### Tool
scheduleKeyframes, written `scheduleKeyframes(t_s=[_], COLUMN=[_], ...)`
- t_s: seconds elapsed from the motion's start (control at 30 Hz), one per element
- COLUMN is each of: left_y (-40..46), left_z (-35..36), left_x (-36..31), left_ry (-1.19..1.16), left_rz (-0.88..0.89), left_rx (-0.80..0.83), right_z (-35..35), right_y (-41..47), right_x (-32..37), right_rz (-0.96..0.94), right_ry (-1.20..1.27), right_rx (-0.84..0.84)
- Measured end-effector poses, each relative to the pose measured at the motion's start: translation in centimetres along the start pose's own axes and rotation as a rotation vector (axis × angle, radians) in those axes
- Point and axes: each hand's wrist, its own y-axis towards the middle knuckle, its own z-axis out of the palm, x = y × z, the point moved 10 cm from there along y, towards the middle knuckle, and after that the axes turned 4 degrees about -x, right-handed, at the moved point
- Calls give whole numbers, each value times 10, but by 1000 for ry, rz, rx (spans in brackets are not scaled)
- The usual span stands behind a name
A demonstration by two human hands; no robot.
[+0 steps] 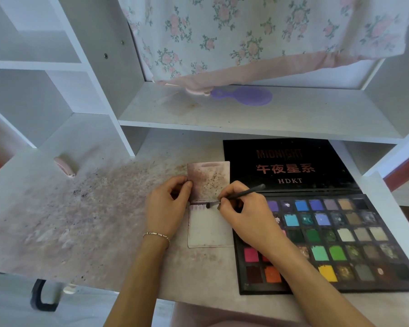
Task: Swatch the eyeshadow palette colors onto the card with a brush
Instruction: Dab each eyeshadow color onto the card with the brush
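A large black eyeshadow palette (pixel 328 237) lies open at the right, its lid flat behind it and many coloured pans showing. Left of it lies a white card (pixel 208 230) with a few purple swatches along its top edge. A second, powder-stained card (pixel 209 181) stands tilted above it, pinched at its left edge by my left hand (pixel 167 208). My right hand (pixel 243 213) grips a thin dark brush (pixel 241 194). The brush tip touches the white card's top edge beside the swatches.
The white desk surface (pixel 80 208) is dusted with pink and purple powder. A pink oblong object (pixel 65 166) lies at the back left. A purple hairbrush (pixel 246 96) rests on the shelf above, under a floral cloth (pixel 257 36). Shelf uprights stand left and right.
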Motion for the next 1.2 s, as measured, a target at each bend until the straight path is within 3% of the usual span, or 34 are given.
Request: scheduleKeyframes(t_s=[0.97,1.2], left_y=[1,2], left_z=[-1,1], left_x=[-1,1], left_ry=[20,-7], left_rz=[37,30], left_rx=[-12,-8], right_z=[3,-13], right_y=[-1,0], right_x=[-5,-4], right_rz=[17,21], right_ry=[13,179], right_rx=[26,-98])
